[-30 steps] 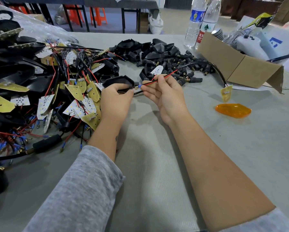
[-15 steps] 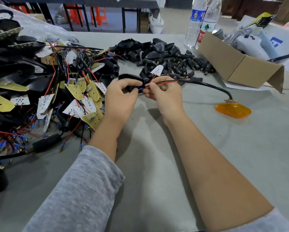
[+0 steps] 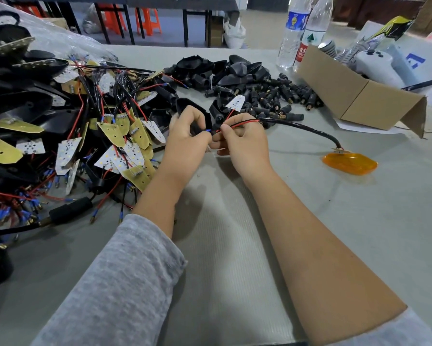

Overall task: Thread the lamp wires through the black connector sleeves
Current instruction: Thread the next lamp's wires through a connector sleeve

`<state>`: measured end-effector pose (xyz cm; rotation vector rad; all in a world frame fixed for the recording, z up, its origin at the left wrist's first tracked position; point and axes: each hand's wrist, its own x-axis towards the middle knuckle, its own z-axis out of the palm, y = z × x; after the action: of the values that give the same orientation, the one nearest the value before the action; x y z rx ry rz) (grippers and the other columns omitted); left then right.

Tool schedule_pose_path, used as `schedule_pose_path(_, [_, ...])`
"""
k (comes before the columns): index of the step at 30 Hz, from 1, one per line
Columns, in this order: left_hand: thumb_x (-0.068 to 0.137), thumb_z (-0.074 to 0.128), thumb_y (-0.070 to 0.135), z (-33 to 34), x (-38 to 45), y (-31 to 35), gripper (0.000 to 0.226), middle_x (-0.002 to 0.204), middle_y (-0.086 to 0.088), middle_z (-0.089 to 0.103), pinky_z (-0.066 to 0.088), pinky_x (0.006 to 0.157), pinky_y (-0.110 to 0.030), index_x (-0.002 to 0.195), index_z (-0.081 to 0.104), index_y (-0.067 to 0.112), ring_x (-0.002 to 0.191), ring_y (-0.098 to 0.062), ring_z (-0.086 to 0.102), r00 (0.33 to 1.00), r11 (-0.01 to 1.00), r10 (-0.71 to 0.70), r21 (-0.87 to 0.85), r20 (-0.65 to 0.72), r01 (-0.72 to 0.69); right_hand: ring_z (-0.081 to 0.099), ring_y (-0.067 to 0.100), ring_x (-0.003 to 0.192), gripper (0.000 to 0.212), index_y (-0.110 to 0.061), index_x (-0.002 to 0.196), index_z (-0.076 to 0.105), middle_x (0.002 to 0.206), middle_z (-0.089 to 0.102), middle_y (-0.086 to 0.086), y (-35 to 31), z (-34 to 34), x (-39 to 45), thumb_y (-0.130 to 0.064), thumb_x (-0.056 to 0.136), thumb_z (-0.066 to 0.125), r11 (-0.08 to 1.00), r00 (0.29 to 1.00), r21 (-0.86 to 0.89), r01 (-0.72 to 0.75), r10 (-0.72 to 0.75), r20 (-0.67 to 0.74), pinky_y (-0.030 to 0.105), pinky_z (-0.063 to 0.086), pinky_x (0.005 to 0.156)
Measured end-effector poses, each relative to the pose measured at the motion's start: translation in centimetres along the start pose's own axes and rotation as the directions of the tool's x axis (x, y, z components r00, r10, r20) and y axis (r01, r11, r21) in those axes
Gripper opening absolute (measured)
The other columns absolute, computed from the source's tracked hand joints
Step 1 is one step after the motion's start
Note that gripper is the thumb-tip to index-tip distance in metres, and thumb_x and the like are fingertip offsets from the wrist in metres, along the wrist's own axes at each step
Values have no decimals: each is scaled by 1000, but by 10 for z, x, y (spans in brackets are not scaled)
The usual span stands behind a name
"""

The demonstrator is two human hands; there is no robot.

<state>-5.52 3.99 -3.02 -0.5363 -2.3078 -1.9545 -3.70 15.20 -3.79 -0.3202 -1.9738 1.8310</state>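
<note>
My left hand (image 3: 185,141) grips a black lamp housing (image 3: 192,108) just above the table. My right hand (image 3: 242,143) pinches the red and black lamp wires (image 3: 242,123) and holds their blue-tipped ends at the housing, right beside my left fingers. The wires run into a black cable (image 3: 307,127) that curves right to a small circuit board lying on an orange lens (image 3: 350,163). A heap of black connector sleeves (image 3: 272,93) lies behind my hands.
A tangle of LED boards, red and black wires and black housings (image 3: 85,126) fills the table's left side. A cardboard box flap (image 3: 355,96) and two water bottles (image 3: 300,31) stand at the back right. A grey mat (image 3: 235,245) covers the table.
The black cable has swung down so its board end rests on the orange lens. My left hand turned the housing upright, and my hands came together at the wire tips.
</note>
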Motion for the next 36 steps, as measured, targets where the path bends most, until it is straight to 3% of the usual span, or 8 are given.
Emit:
schedule_pose_path(3, [79,48,-8,0,1,-1,25,101,-12,51,48,74,-40,86,52,15,84,-17,47,999,1000,16,22,31,-17,66,15,55,16,-16,83,54,71,67,10,3,-1,2,-4,95,54,999,999,-36,6,-8,-34,29,55,56])
schedule_pose_path(7, [83,48,-9,-1,0,-4,58,119,13,56,47,69,-27,109,44,43,89,-17,56,999,997,49,-58,8,-49,65,15,59,18,-18,79,56,71,65,5,4,-2,6,-6,93,58,998,998,-66,6,-10,-60,35,54,64])
schedule_pose_path(12, [92,53,3,-1,5,-12,41,132,1,59,50,67,-21,118,34,28,75,-11,56,999,991,-32,-133,-30,28,66,18,58,19,-14,78,59,69,66,6,0,-4,4,-2,92,57,999,1000,40,8,-8,-4,26,54,57])
schedule_pose_path(15, [91,63,8,0,8,-16,35,130,-2,61,54,78,-24,116,44,24,95,-12,65,995,986,-92,-139,31,95,65,17,61,18,-12,79,60,70,66,7,-2,-4,2,-1,92,59,996,1000,89,14,-15,17,24,55,59])
schedule_pose_path(19, [89,66,2,0,8,-17,43,136,-7,57,49,103,-38,124,48,21,124,-23,57,990,984,-93,-140,103,107,64,17,67,13,-7,82,63,73,65,9,-4,-4,2,2,91,61,990,1000,138,12,-13,1,29,59,69])
schedule_pose_path(24, [99,49,6,0,11,-17,25,102,-1,70,54,79,-22,115,56,25,89,-9,71,993,975,-118,-187,15,118,69,18,73,15,-12,82,62,80,69,10,-3,-6,0,-1,91,62,979,1000,203,-24,23,9,26,55,64])
schedule_pose_path(30, [103,47,19,-1,15,-18,18,110,-3,68,55,69,-23,116,58,24,92,-13,71,981,944,-194,-266,23,194,65,14,69,11,-9,85,62,79,69,11,-3,-8,3,-1,93,60,920,997,383,-83,77,32,24,53,66])
schedule_pose_path(36, [99,53,11,0,13,-17,20,100,0,70,54,71,-19,114,60,23,91,-9,70,985,947,-174,-272,16,172,63,12,66,13,-13,84,64,79,70,7,-3,-10,4,-3,92,62,895,993,430,-121,106,59,22,50,64])
